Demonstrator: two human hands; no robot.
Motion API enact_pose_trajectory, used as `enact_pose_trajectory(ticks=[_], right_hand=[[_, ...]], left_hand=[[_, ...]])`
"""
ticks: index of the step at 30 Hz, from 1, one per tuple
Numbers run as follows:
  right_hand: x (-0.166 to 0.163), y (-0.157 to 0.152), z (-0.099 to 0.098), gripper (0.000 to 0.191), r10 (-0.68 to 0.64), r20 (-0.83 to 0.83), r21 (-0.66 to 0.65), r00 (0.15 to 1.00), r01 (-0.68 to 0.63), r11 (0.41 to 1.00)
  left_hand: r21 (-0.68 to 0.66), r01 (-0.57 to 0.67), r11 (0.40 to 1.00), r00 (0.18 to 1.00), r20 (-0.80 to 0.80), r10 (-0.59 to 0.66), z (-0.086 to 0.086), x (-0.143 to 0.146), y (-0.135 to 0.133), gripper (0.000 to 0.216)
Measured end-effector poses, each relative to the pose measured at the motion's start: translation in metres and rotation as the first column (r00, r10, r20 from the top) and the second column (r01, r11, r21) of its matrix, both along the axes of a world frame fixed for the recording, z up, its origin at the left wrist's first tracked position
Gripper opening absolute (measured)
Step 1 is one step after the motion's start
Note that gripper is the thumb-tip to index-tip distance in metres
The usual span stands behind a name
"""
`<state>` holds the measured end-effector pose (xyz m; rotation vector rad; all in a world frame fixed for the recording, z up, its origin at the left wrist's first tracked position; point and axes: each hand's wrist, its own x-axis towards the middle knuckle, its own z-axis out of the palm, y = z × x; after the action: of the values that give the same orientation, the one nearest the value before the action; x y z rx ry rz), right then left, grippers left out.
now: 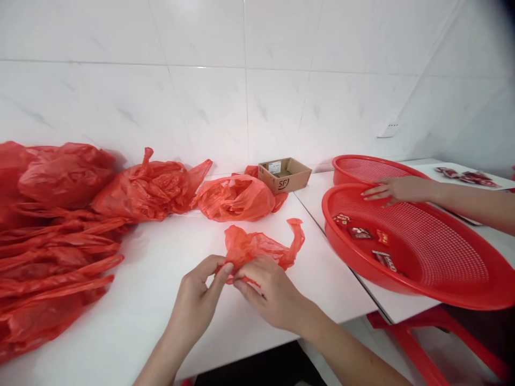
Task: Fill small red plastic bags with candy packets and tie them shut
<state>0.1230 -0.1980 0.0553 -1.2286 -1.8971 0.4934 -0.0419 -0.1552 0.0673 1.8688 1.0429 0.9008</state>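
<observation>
A crumpled red plastic bag [261,246] lies on the white table [161,300] in front of me. My left hand [197,300] pinches its near edge with thumb and fingers. My right hand [269,292] grips the same edge right beside it, fingers closed on the plastic. The bag's handle loops stick up toward the right.
Several filled red bags [153,187] line the wall, and flat red bags [52,268] are stacked at left. A small cardboard box [285,174] stands at the back. Another person's hand [396,190] rests on a big red mesh basket [442,257] holding small red packets [360,233].
</observation>
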Motion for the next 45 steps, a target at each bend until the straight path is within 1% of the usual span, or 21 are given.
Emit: enact_pose_trajectory(ticks=[2,3,5,7,9,11,15,17,20,23,25,27,28,31,34,35,38,40,42,44,45], right_hand=[[0.015,0.003,-0.008,0.02,-0.062,0.103,-0.091,0.993,0.071,0.993],[0.025,0.004,-0.012,0.024,-0.101,0.155,-0.148,0.983,0.124,0.981],[0.046,0.006,-0.016,0.037,-0.158,0.222,-0.243,0.962,0.211,0.947],[0.063,0.005,-0.014,0.046,-0.146,0.198,-0.296,0.969,0.201,0.934],[0.073,0.003,-0.007,0.047,-0.051,0.115,-0.323,0.992,0.086,0.942],[0.078,0.0,-0.001,0.048,0.053,0.044,-0.371,0.998,-0.033,0.928],[0.08,-0.004,0.007,0.062,0.103,0.0,-0.424,0.995,-0.094,0.901],[0.078,-0.008,0.01,0.064,0.123,0.02,-0.414,0.992,-0.104,0.904],[0.078,-0.025,0.021,0.049,0.125,0.08,-0.326,0.989,-0.093,0.941],[0.091,-0.054,0.038,0.036,-0.002,0.13,-0.061,0.991,0.01,0.998],[0.113,-0.072,0.045,0.037,-0.208,0.196,0.086,0.958,0.194,0.977],[0.141,-0.086,0.045,0.046,-0.405,0.333,0.09,0.852,0.399,0.913],[0.156,-0.09,0.042,0.053,-0.453,0.42,0.049,0.786,0.479,0.876],[0.183,-0.093,0.031,0.055,-0.457,0.621,-0.062,0.636,0.622,0.781],[0.184,-0.078,0.029,0.044,-0.502,0.639,-0.026,0.583,0.668,0.743],[0.181,-0.069,0.033,0.043,-0.5,0.615,-0.033,0.61,0.653,0.757],[0.185,-0.028,0.05,0.042,-0.376,0.48,-0.175,0.793,0.506,0.844],[0.204,0.006,0.058,0.042,-0.294,0.433,-0.269,0.852,0.433,0.86],[0.231,0.039,0.058,0.045,-0.295,0.543,-0.271,0.786,0.496,0.825],[0.258,0.064,0.047,0.05,-0.274,0.679,-0.251,0.681,0.567,0.785],[0.268,0.073,0.039,0.054,-0.258,0.707,-0.265,0.659,0.585,0.767]], left_hand=[[-0.138,-0.075,0.988,0.98,0.172,0.098,-0.001,-0.015,0.005,0.028],[-0.23,-0.097,0.968,0.943,0.29,0.164,0.0,-0.024,0.008,0.029],[-0.412,-0.084,0.907,0.812,0.5,0.302,0.003,-0.043,0.011,0.029],[-0.534,-0.042,0.844,0.693,0.593,0.41,0.006,-0.056,0.014,0.027],[-0.583,-0.041,0.812,0.668,0.588,0.456,0.007,-0.061,0.014,0.025],[-0.533,-0.108,0.839,0.703,0.556,0.443,0.006,-0.058,0.012,0.03],[-0.174,-0.251,0.952,0.888,0.35,0.298,0.002,-0.046,0.005,0.068],[-0.02,-0.296,0.955,0.936,0.193,0.294,0.0,-0.043,0.003,0.078],[0.107,-0.398,0.911,0.918,0.045,0.395,-0.003,-0.043,0.003,0.075],[0.037,-0.403,0.915,0.914,0.072,0.399,-0.007,-0.046,0.004,0.076],[-0.051,-0.358,0.932,0.921,0.147,0.362,-0.008,-0.048,0.005,0.071],[-0.125,-0.319,0.94,0.925,0.175,0.337,-0.008,-0.05,0.006,0.063],[-0.158,-0.31,0.938,0.927,0.17,0.335,-0.008,-0.05,0.007,0.061],[-0.251,-0.295,0.922,0.928,0.155,0.339,-0.008,-0.048,0.007,0.066],[-0.268,-0.282,0.921,0.93,0.16,0.331,-0.009,-0.039,0.003,0.068],[-0.263,-0.274,0.925,0.934,0.156,0.321,-0.009,-0.035,0.0,0.067],[-0.266,-0.25,0.931,0.947,0.132,0.292,-0.008,-0.025,-0.013,0.057],[-0.286,-0.233,0.929,0.954,0.119,0.276,-0.008,-0.022,-0.021,0.048],[-0.307,-0.212,0.928,0.958,0.123,0.259,-0.008,-0.023,-0.026,0.04],[-0.331,-0.18,0.926,0.958,0.153,0.241,-0.01,-0.027,-0.03,0.037],[-0.343,-0.169,0.924,0.954,0.179,0.241,-0.011,-0.03,-0.03,0.037]])
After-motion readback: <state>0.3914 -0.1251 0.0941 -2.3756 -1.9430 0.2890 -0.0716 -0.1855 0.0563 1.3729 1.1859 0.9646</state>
